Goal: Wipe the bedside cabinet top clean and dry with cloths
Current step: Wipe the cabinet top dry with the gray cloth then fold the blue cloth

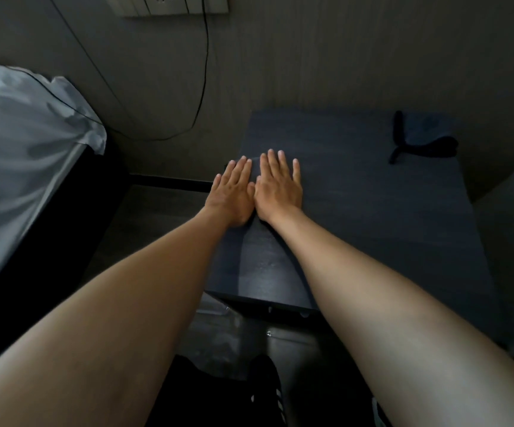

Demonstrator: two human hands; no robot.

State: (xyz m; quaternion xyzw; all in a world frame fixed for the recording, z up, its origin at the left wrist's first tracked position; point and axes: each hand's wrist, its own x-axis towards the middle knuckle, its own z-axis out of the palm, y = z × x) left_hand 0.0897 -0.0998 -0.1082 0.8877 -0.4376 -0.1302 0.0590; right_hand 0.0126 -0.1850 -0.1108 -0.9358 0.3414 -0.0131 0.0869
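Fingers point(240, 171) on both hands are lying stretched out flat, close together, gripping nothing. Left hand point(232, 197) is resting palm down on the dark, flat, matte top of the bedside cabinet point(372, 217), near its left edge, fingertips pointing toward the wall. Right hand point(278, 188) is lying palm down just beside it, thumbs touching or nearly so; cannot tell which. Both bare forearms are reaching in from the bottom corners of the view.

Dark bluish cloth point(425, 135) is sitting bunched up at the far right corner of the cabinet top, well apart from both hands, with a black strap-like strip point(399, 140) lying along its left side. Whether that strip is part of the cloth, cannot tell.

Thin black cable point(201, 94) is hanging down the grey wall from a white socket panel point(175, 6) at the top edge, looping left of the cabinet. Bed with rumpled pale grey sheet point(24, 143) is standing to the left, apart from the cabinet. Black shoe with white stripes point(269, 386) is showing on the floor between the forearms.
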